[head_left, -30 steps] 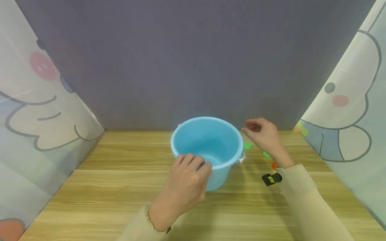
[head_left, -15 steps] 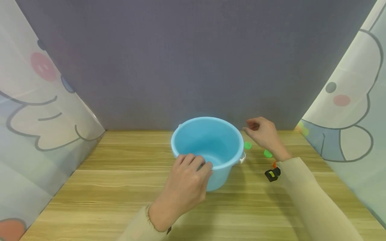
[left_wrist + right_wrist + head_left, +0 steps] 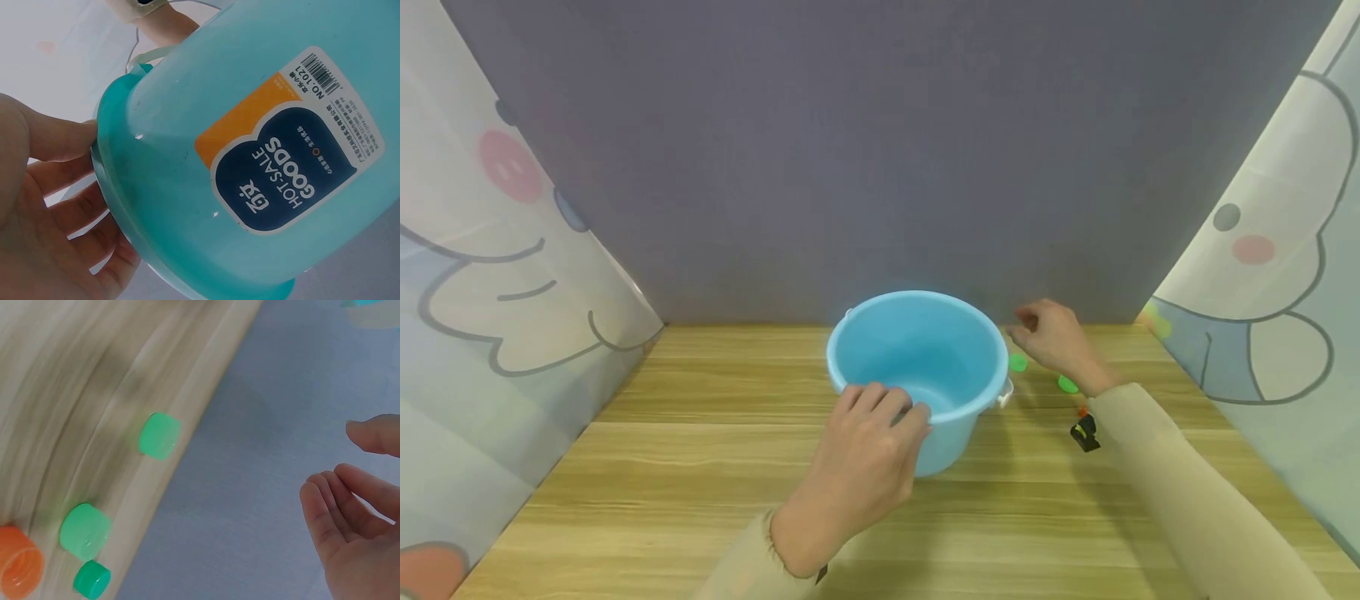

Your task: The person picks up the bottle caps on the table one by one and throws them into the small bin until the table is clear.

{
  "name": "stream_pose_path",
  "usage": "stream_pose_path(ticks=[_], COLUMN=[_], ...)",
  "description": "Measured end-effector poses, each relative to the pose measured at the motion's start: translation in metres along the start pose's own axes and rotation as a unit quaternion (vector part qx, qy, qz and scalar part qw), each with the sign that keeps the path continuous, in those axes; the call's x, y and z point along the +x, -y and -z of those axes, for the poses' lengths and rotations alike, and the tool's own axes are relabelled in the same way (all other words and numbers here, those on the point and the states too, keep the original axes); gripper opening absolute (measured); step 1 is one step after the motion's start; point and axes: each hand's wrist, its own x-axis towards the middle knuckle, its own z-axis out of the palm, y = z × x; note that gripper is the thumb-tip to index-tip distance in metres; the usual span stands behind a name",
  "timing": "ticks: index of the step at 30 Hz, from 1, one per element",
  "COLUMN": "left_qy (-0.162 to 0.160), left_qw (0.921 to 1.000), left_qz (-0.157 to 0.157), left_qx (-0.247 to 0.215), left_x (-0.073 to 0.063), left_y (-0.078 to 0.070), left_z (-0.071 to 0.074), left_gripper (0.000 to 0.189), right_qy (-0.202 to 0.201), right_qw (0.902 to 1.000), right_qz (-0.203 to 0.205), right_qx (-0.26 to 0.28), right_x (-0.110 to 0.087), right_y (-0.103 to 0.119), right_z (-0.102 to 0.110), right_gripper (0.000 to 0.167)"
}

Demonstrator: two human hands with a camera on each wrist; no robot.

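Note:
A light blue plastic bucket [image 3: 955,437] stands upright on the table. My left hand [image 3: 865,450] grips its near rim; in the left wrist view the thumb lies on the outside of the rim [image 3: 119,169] and the fingers reach behind it. To the right of the bucket, my right hand [image 3: 1051,337] hovers with loosely bent fingers. The right wrist view shows the thumb apart from the fingers of that hand [image 3: 356,512] and nothing between them. Green bottle caps [image 3: 159,435] and an orange bottle cap [image 3: 20,562] lie on the table below the right hand.
The wood-grain table [image 3: 715,467] ends at a grey panel [image 3: 880,167] behind the bucket. Cartoon-printed sheets [image 3: 1270,250] flank both sides. The bucket's white handle [image 3: 1006,392] hangs at its right. A black wrist camera [image 3: 1085,433] sits under the right sleeve.
My right hand has dipped slightly and its wrist has turned, with the fingertips closer to the thumb in the head view. The left hand and bucket have stayed in place.

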Motion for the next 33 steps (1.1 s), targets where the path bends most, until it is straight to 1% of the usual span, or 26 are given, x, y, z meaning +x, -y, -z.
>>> stream_pose_path(ticks=[4, 9, 14, 20, 26, 29, 33], left_qy=[-0.001, 0.011, 0.01, 0.001, 0.006, 0.003, 0.007], left_qw=[1.0, 0.9999, 0.9999, 1.0, 1.0, 0.9999, 0.9999], left_qz=[-0.002, 0.002, 0.002, -0.002, 0.0, -0.002, -0.001], left_qx=[0.003, 0.004, 0.001, 0.006, 0.008, 0.012, 0.011], left_x=[0.0, 0.0, 0.001, 0.0, 0.0, 0.0, 0.0], left_y=[0.0, -0.001, -0.001, -0.001, -0.001, -0.001, -0.001], left_z=[-0.001, 0.001, 0.002, 0.0, 0.0, 0.0, 0.001], left_gripper=[0.01, 0.007, 0.007, 0.008, 0.008, 0.008, 0.007], right_qy=[0.009, 0.02, 0.032, 0.059, 0.079, 0.089, 0.1], right_qw=[0.9999, 0.9997, 0.9993, 0.9975, 0.9948, 0.9937, 0.9926], right_qz=[0.004, 0.006, 0.008, 0.002, 0.006, 0.006, 0.001], right_qx=[-0.006, -0.015, -0.02, -0.038, -0.063, -0.068, -0.069], right_x=[0.002, 0.004, 0.009, 0.013, 0.014, 0.013, 0.011], right_y=[-0.004, -0.009, -0.016, -0.026, -0.036, -0.038, -0.042], right_z=[-0.002, -0.004, -0.009, -0.018, -0.024, -0.027, -0.03], right_gripper=[0.047, 0.045, 0.045, 0.046, 0.047, 0.048, 0.049])
